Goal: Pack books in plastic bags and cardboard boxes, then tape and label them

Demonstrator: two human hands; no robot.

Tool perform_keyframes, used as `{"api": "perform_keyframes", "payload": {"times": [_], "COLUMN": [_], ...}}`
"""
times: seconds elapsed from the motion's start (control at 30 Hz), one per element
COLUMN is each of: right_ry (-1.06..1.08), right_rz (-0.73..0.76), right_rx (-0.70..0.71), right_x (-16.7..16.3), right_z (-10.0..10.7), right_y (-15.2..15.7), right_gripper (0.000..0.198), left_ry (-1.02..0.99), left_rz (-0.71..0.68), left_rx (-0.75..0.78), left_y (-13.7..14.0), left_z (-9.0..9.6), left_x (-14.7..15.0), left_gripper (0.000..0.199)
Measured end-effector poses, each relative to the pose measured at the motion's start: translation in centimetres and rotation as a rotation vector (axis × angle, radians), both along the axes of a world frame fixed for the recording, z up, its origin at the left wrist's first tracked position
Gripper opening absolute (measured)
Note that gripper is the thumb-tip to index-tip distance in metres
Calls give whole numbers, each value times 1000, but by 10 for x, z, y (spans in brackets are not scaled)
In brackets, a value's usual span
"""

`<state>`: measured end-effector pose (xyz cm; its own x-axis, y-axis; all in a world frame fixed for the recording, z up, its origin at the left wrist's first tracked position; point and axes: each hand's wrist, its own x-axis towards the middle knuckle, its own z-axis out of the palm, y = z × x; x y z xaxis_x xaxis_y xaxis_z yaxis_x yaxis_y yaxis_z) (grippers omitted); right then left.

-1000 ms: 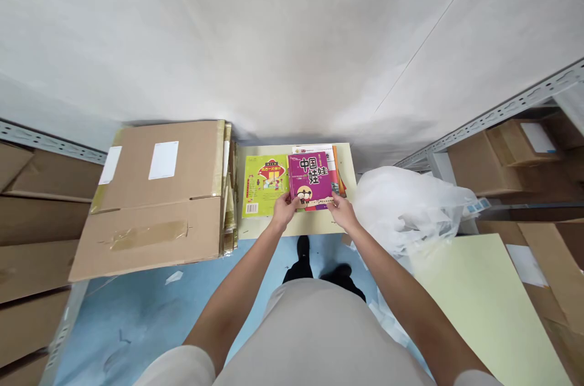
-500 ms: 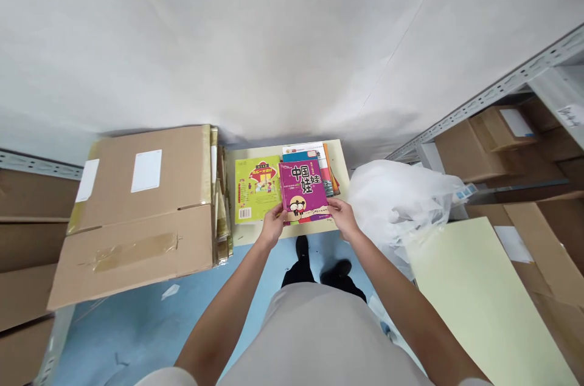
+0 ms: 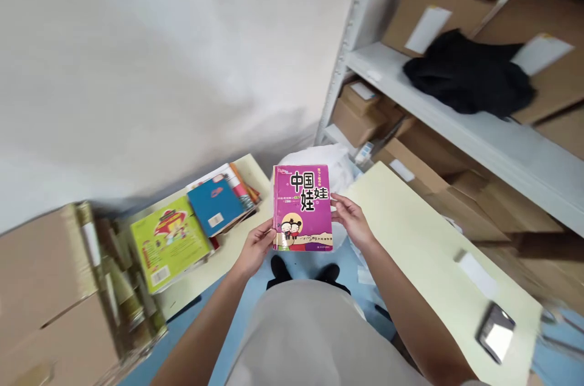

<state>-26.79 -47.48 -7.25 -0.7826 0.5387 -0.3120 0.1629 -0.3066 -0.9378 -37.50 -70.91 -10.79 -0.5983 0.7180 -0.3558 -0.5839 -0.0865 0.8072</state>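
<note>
So you've got the purple book (image 3: 303, 206) up in both hands, out in the middle of the scene, over the gap between two benches. The cover faces you, right way up, big white characters at the top and two little cartoon figures near the bottom. Your left hand (image 3: 256, 247) has its lower left edge pinched, fingers drawn in tight, and your right hand (image 3: 353, 220) is closed on the right edge — so it's a proper two-handed hold, clear of both benchtops.

Just beyond the book there's a white plastic bag (image 3: 341, 158), partly hidden behind it. Over to the left is the pale left bench (image 3: 185, 289) with the other books: a green book (image 3: 171, 246) nearest the left end, and a blue book (image 3: 216, 203) right beside it, lying on a few more whose titles I can't make out. Left of that, cardboard (image 3: 50, 264) is packed up close to the bench.

On your right is the right bench (image 3: 401, 246), with a dark device (image 3: 496, 334) near its near end and a blurry white item (image 3: 477, 273) just beyond it. Far right, the shelf (image 3: 460, 124) has a black cloth (image 3: 469, 73) on it — cardboard boxes sit behind and below.
</note>
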Motion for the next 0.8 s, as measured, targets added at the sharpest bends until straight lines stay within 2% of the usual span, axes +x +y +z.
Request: {"api": "perform_keyframes", "payload": {"times": [0.17, 0.3, 0.4, 0.6, 0.8], "right_ry": [42, 28, 56, 86, 70], "right_rz": [-236, -463, -591, -779, -821], "right_rx": [-36, -27, -46, -111, -145], "right_x": [109, 189, 234, 294, 325], "right_z": [17, 10, 1, -9, -25], "right_y": [80, 118, 137, 168, 179], "right_gripper": [56, 48, 46, 43, 44], "left_ry": [54, 86, 96, 5, 102], "left_rz": [-312, -513, -575, -588, -707], "left_rx": [7, -9, -50, -164, -271], "left_y": [99, 165, 202, 252, 268], "left_z": [12, 8, 0, -14, -26], "left_x": [65, 126, 163, 210, 230], "left_gripper": [56, 51, 50, 54, 38]}}
